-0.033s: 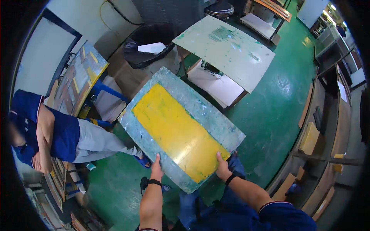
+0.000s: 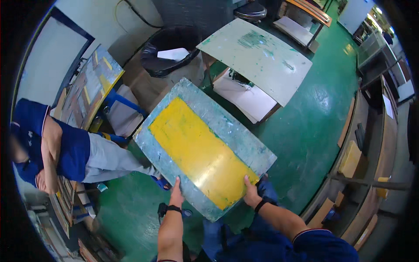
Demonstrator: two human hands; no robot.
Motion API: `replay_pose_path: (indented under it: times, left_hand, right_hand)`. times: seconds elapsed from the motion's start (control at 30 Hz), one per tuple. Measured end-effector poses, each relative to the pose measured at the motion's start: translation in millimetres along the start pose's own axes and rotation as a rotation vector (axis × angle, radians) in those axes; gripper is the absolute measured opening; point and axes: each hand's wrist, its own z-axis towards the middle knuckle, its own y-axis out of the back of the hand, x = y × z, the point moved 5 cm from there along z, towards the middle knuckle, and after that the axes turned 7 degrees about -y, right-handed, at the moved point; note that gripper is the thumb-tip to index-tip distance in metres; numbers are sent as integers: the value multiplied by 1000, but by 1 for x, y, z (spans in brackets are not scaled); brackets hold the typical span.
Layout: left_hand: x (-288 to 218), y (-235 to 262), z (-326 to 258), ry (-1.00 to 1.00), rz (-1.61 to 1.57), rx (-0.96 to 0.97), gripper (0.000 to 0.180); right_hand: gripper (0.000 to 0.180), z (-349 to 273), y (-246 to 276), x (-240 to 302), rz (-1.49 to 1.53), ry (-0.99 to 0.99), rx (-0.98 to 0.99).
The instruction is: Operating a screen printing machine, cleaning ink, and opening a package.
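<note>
In front of me I hold a large rectangular board [image 2: 238, 131], blue-grey and paint-stained, with a long yellow rectangle [image 2: 198, 148] across its face. My left hand [image 2: 176, 194] grips the near left edge, its thumb on the upper face. At the near right corner, my right hand [image 2: 251, 192] has its thumb over the yellow part. The fingers of both hands are hidden under the board. Light glares off the yellow surface.
Beyond the board stands a pale, green-stained table [image 2: 270, 61] with white sheets [image 2: 240, 94] beneath. A black-lined bin [image 2: 152, 65] is at the back left. A person [image 2: 65, 144] stands left with folded arms, near a paint-streaked slanted board [image 2: 85, 87]. Shelving [image 2: 371, 174] runs along the right.
The board and my hands have shifted very slightly toward me in the view. My grip on it looks the same.
</note>
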Motion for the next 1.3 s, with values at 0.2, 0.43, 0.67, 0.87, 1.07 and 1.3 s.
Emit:
replay_pose_path:
  times: [0.2, 0.43, 0.67, 0.87, 1.07, 1.3]
  left_hand:
    - [24, 15, -13, 30, 153, -201, 65]
    - [76, 21, -67, -209, -46, -294, 43]
    - [230, -19, -222, 243, -440, -537, 78]
    - [234, -128, -156, -170, -1103, -85, 59]
    - [218, -135, -154, -140, -1121, -342, 40]
    - [192, -80, -189, -152, -952, -462, 42]
  right_hand:
    - [50, -6, 12, 18, -98, -188, 167]
    - [56, 3, 58, 95, -562, -536, 240]
    - [64, 27, 56, 247, -1294, 623, -214]
    - [64, 70, 7, 222, -1377, 290, 180]
    - [55, 51, -7, 218, -1387, 204, 132]
    - [65, 13, 25, 177, -1784, 91, 24]
